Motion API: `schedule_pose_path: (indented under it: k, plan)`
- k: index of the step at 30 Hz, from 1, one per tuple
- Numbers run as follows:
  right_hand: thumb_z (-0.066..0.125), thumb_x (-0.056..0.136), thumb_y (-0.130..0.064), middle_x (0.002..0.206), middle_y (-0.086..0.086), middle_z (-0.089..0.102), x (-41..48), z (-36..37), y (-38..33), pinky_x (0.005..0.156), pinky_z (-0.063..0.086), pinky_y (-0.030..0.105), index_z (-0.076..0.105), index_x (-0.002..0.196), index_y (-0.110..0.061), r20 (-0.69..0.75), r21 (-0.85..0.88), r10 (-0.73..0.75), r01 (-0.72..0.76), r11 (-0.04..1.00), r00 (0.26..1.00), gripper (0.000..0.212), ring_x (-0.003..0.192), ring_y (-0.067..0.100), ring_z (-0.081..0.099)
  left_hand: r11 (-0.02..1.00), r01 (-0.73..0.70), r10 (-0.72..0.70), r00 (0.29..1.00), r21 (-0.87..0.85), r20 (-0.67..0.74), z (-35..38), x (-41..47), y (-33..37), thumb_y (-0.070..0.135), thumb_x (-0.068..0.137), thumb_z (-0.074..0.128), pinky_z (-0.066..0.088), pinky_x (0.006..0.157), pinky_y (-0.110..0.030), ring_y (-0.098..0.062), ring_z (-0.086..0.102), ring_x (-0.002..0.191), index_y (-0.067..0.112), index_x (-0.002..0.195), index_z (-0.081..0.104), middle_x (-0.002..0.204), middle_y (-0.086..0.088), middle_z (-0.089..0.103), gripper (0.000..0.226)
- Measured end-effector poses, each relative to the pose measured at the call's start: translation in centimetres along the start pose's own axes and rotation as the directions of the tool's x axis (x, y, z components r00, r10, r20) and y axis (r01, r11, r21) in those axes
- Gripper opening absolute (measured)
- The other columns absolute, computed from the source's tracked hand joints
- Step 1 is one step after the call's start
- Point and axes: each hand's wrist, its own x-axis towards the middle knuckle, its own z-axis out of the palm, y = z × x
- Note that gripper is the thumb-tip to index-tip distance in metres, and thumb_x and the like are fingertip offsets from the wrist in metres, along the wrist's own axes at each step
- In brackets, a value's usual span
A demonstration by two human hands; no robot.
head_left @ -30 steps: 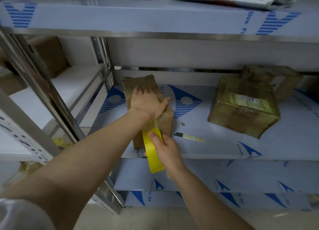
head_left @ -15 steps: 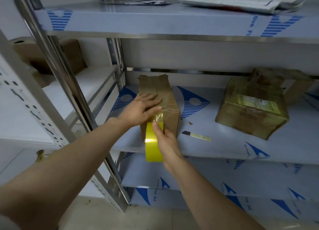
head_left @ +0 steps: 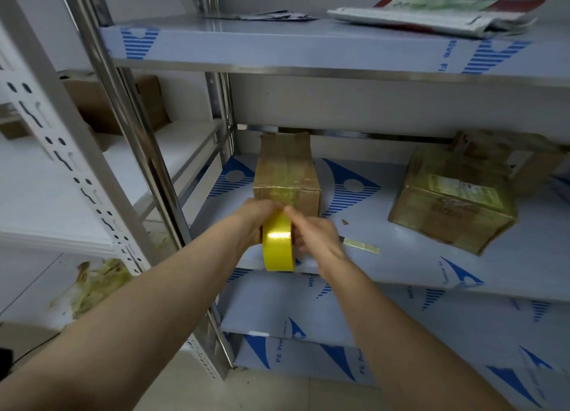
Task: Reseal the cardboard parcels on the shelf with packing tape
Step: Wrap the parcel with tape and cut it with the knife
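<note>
Packing tape roll [head_left: 276,244], centre frame, is gripped by your left hand [head_left: 251,224] and right hand [head_left: 315,235], just below the cardboard parcel [head_left: 287,178].

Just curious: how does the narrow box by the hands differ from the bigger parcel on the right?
The narrow box is slim, a flap upright at its back; the bigger parcel is broad and closed. The bigger parcel bears a printed label; the narrow box shows none. Both are taped brown cardboard on one shelf.
</note>
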Motion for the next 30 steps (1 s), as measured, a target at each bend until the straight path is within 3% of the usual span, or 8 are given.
schedule_pose_path:
  k: [2,4,8,14,16,22,26,30]
  plan:
    - [0.057,0.093,-0.030,0.075,0.005,0.067,1.1,-2.5,0.9,0.074,0.050,0.034,0.068,0.079,-0.014,-0.269,-0.053,-0.104,0.093,0.994,0.958,0.024,0.077,0.022,0.065,1.000,-0.008,0.008,1.000,-0.022,-0.010,0.4,-0.2,0.2,0.007,0.089,0.062,0.052,0.062,-0.039,-0.026,0.061,0.070,0.007,0.110,0.046,0.083,-0.014,0.059,0.026]
    - [0.049,0.097,-0.018,0.105,0.012,0.068,2.6,-5.6,2.7,0.090,0.046,0.036,0.067,0.107,-0.010,-0.371,-0.259,-0.161,0.065,0.964,0.914,0.022,0.105,0.031,0.061,1.000,-0.011,0.011,0.999,0.013,-0.038,0.7,-0.5,0.3,0.011,0.090,0.063,0.048,0.060,-0.036,-0.022,0.056,0.067,0.012,0.109,0.041,0.080,-0.010,0.054,0.029]
    - [0.034,0.104,-0.019,0.155,0.013,0.027,5.6,-9.9,6.5,0.113,0.019,0.029,0.027,0.148,-0.004,-0.085,-0.766,-0.124,0.014,0.642,0.989,0.047,0.143,0.026,0.025,1.000,-0.019,0.021,0.996,0.021,-0.085,1.0,-0.5,0.3,0.013,0.091,0.061,0.041,0.050,-0.030,-0.019,0.052,0.065,0.006,0.124,0.044,0.078,-0.007,0.051,0.038]
    - [0.046,0.098,-0.014,0.123,0.012,0.056,7.1,-9.9,8.7,0.089,0.045,0.031,0.052,0.132,-0.011,-0.001,-0.983,-0.266,0.048,0.179,0.964,0.034,0.112,0.026,0.054,0.999,-0.028,0.031,0.996,0.045,-0.078,1.1,-0.3,0.5,0.014,0.092,0.059,0.040,0.050,-0.030,-0.020,0.053,0.067,0.006,0.131,0.042,0.081,-0.008,0.052,0.043]
    - [0.049,0.096,-0.011,0.116,0.013,0.055,7.0,-10.1,8.3,0.082,0.046,0.032,0.056,0.121,-0.007,-0.060,-0.972,-0.279,0.007,0.234,0.958,0.026,0.104,0.029,0.057,0.999,-0.027,0.030,0.997,0.043,-0.077,1.1,-0.4,0.5,0.013,0.093,0.058,0.041,0.051,-0.030,-0.020,0.053,0.067,0.006,0.130,0.042,0.081,-0.008,0.052,0.041]
    - [0.046,0.097,-0.009,0.119,0.019,0.052,6.2,-8.6,0.8,0.076,0.036,0.027,0.053,0.122,-0.001,-0.282,-0.570,-0.403,0.186,0.800,0.871,0.027,0.101,0.033,0.054,1.000,-0.008,0.009,0.999,0.020,-0.052,1.0,-0.3,0.4,0.017,0.092,0.057,0.043,0.057,-0.029,-0.021,0.053,0.070,0.012,0.114,0.043,0.082,-0.009,0.053,0.026]
    - [0.073,0.082,-0.018,0.102,0.005,0.064,4.9,-4.6,-5.6,0.077,0.046,0.030,0.068,0.105,-0.010,0.071,-0.459,-0.491,0.465,0.757,0.868,0.025,0.089,0.018,0.058,0.999,0.036,-0.036,0.999,-0.007,-0.006,0.8,-0.5,0.4,0.017,0.092,0.052,0.048,0.063,-0.031,-0.026,0.057,0.072,0.011,0.102,0.050,0.085,-0.013,0.058,0.012]
    - [0.074,0.080,-0.038,0.113,-0.002,0.066,5.2,-2.4,-7.0,0.079,0.051,0.033,0.067,0.116,-0.025,0.309,-0.746,-0.345,0.451,0.490,0.886,0.039,0.100,0.019,0.060,0.999,0.023,-0.021,0.999,-0.037,0.050,0.7,-0.6,0.4,0.015,0.090,0.050,0.053,0.062,-0.033,-0.028,0.062,0.069,0.009,0.109,0.055,0.087,-0.016,0.062,0.020]
